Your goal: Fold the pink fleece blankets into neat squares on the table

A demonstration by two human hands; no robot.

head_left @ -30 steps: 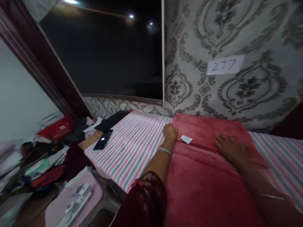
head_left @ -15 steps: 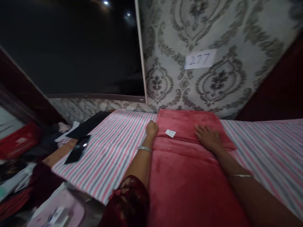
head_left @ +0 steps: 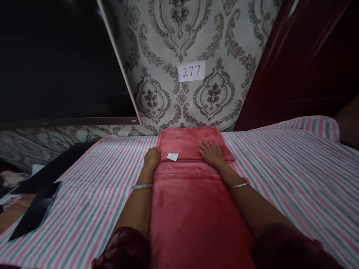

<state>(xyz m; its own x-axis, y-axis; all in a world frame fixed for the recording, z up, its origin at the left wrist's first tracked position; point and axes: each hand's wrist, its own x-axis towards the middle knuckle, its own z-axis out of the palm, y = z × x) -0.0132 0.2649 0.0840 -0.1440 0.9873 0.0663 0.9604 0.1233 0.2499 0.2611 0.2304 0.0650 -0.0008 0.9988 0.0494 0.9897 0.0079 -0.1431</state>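
Note:
A plush coral-red blanket (head_left: 193,213) lies in a long folded strip that runs away from me, with its far end turned over into a flap (head_left: 185,139). At the flap's left edge, my left hand (head_left: 153,157) has its fingers curled closed on the blanket's side. My right hand (head_left: 212,152) rests flat on the right part of the flap, fingers spread. Between the hands a small white label (head_left: 172,156) sticks out near the flap's near edge.
Beneath the blanket spreads a striped cloth (head_left: 280,168). A phone (head_left: 36,213) lies at its left edge, beside a black flat object (head_left: 64,164). Behind stand a patterned wall with a "277" paper (head_left: 191,71), a dark screen (head_left: 61,59) and a dark red panel (head_left: 303,67).
My view has swung to the right, so the blanket sits nearer the middle. Both hands keep about the same places on the flap.

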